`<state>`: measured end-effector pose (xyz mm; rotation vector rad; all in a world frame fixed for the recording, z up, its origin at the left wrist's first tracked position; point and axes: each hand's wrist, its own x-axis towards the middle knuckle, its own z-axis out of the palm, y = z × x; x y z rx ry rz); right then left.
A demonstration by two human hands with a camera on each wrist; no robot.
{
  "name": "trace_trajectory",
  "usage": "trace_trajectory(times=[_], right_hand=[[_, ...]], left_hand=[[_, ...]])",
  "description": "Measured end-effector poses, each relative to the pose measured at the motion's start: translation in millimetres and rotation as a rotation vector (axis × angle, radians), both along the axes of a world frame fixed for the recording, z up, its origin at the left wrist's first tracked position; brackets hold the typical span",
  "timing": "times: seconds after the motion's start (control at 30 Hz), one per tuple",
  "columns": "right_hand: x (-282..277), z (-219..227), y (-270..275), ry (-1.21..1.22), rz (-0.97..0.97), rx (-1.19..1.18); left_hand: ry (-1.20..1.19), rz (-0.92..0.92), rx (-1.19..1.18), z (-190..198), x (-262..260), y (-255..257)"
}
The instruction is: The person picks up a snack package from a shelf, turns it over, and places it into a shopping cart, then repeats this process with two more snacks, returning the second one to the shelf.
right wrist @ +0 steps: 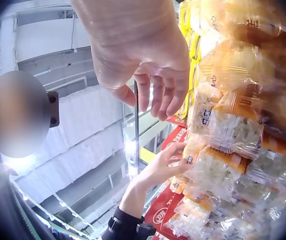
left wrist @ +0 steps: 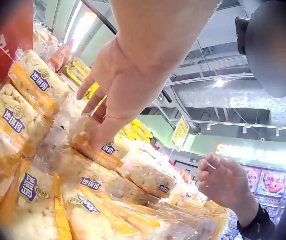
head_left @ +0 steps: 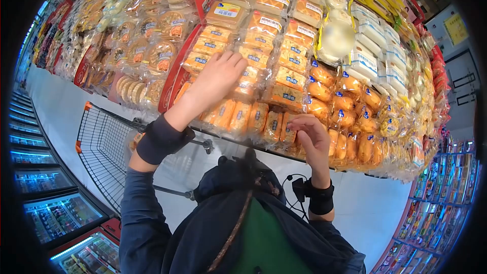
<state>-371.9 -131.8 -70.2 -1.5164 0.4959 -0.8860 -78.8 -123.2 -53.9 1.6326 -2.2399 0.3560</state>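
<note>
My left hand [head_left: 221,73] reaches over the rows of wrapped sachima cakes. In the left wrist view its thumb lies on the near face of one sachima pack [left wrist: 99,150], with the fingers behind the top edge, pinching it. That pack has an orange band and a blue label and sits on top of other packs. My right hand [head_left: 312,134] hovers by the front edge of the display, near upright sachima packs [head_left: 274,124]. Its fingers [right wrist: 158,95] curve loosely with nothing in them. Clear film covers each cake.
Wrapped golden-brown rolls [head_left: 319,91] fill the section to the right, with white packs [head_left: 362,61] beyond. A red divider [head_left: 177,78] borders the sachima on the left, beside round wrapped pastries [head_left: 165,53]. A wire shopping cart [head_left: 104,142] stands at the left.
</note>
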Motion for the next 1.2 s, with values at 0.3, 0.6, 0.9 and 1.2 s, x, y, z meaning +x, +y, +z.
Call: trace_trajectory(times=[0.3,0.6,0.9,1.2], right_hand=[[7.7,5.5,-1.5,0.0,-0.044,0.0],[38.2,41.0,7.8,-0.029,-0.077,0.01],[44.1,30.2,6.3,-0.048,-0.167,-0.002],[45.6,35.6,15.0,0.164,-0.255,-0.422]], left_hand=[[0.344,-0.023,0.102,30.7,-10.8,26.9],[0.58,-0.102,0.004,37.9,-58.5,64.2],[0.744,-0.154,0.011,30.8,-69.2,67.5],[0.925,-0.156,0.139,34.1,-69.8,69.0]])
